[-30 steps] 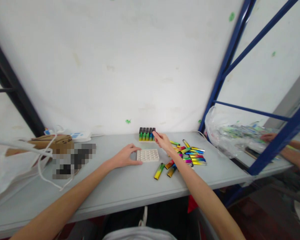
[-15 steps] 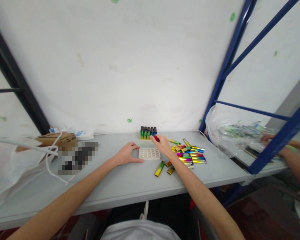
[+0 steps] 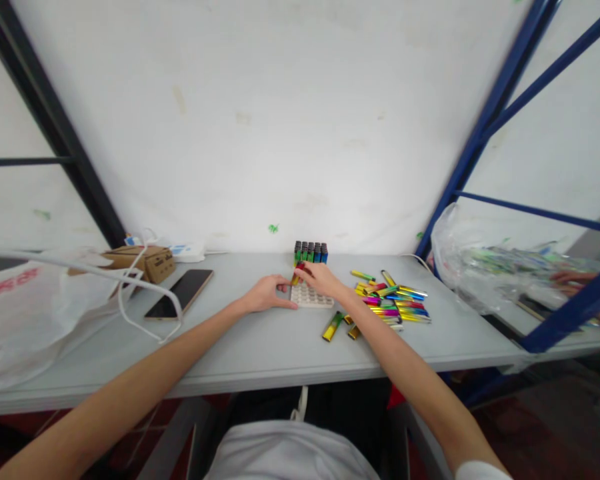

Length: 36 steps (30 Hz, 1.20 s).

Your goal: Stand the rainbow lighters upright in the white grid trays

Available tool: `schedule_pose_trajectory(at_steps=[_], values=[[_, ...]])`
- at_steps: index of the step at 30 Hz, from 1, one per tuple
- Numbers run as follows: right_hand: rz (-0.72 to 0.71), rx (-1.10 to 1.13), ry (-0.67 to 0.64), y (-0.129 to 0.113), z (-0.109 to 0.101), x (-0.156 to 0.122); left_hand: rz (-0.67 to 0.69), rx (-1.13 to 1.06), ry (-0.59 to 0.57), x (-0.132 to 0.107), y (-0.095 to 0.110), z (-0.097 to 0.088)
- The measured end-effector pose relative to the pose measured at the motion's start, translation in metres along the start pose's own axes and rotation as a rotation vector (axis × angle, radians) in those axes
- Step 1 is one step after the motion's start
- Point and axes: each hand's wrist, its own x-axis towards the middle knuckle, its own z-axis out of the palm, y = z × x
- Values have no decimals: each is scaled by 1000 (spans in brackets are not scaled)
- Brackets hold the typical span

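A white slotted tray [image 3: 313, 297] lies on the table in front of me. My left hand [image 3: 269, 294] grips its left end, thumb along the front corner and fingers curled at the back. A red and yellow lighter [image 3: 296, 274] is pinched in my right hand [image 3: 319, 277], held upright over the tray's back left corner. Whether its lower end is inside a slot I cannot tell. Just behind stands a block of upright lighters [image 3: 311, 251] in green and blue with dark tops. To the right lies a loose pile of shiny lighters [image 3: 391, 300] in several colours.
A phone [image 3: 181, 295], a cardboard box [image 3: 155, 263], a white cable [image 3: 125, 313] and a white plastic bag [image 3: 45, 313] occupy the left side. On the right, a blue rack post [image 3: 575, 293] stands by a clear plastic bag [image 3: 460, 267], with another person's hand [image 3: 573, 280] beyond.
My right hand has brought the lighter left and down to the tray's back left corner. My left fingers have curled in closer. The whole view has shifted slightly.
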Motion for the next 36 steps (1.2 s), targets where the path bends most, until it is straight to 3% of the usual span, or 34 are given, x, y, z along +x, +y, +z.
schedule_pose_trajectory(at_steps=[5,10,13,15,17,19,20,21,25,30,36], values=[[-58,-104,-62,11,8,-4,-13,-38,-7,-1,0,-2],[-118,-187,-64,6,12,2,21,-13,-36,-1,2,-5],[-117,-161,-73,5,2,-2,27,-7,-43,0,3,-6],[-85,-113,-69,11,-16,-8,30,-2,-46,0,2,-7],[57,-144,-44,22,-42,-16,35,10,-49,1,0,-7],[369,-359,16,37,-67,-23,45,23,-48,1,0,-7],[575,-472,-15,45,-77,-26,52,29,-47,1,0,-7],[676,-512,-34,53,-85,-29,58,32,-42,1,0,-7],[837,-542,-103,73,-91,-39,64,45,-26,-1,0,-8],[838,-545,-35,78,-86,-40,62,61,-31,-2,1,-9],[582,-115,312,76,-83,-22,74,81,-28,-2,2,-10]])
